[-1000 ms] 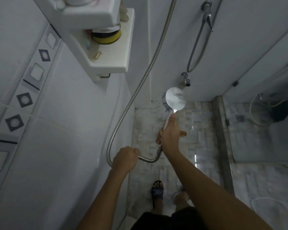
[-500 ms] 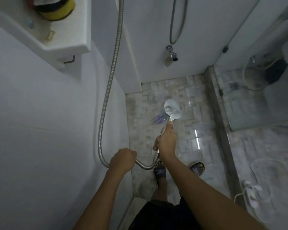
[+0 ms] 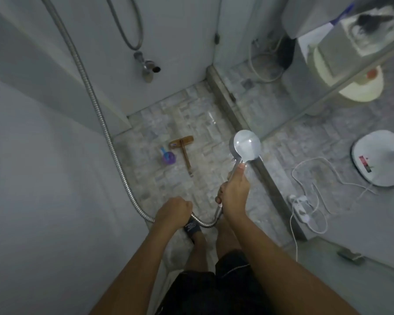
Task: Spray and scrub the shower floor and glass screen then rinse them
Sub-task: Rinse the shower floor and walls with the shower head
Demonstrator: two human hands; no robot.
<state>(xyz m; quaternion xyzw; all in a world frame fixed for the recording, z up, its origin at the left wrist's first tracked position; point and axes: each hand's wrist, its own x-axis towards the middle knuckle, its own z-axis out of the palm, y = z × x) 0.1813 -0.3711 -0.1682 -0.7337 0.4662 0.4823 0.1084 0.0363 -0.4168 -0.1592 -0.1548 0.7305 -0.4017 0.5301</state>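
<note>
The rinsing step looks in hand: the right hand (image 3: 234, 192) grips the shower head (image 3: 246, 145) over the shower floor (image 3: 203, 123) beside the glass screen (image 3: 305, 83), the left hand (image 3: 173, 211) clenches the hose (image 3: 100, 123), and next the spray needs aiming.

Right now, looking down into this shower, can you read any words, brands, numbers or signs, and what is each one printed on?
No text here is legible.
Blue label on the wooden-handled scrub brush lying on the floor: too small and blurred to read.
Red and dark sticker on the flat white rounded base outside the glass: blurred, unreadable.
Pale logo on the dark slipper under the left hand: unreadable.
Purple spray bottle: no print visible.
</note>
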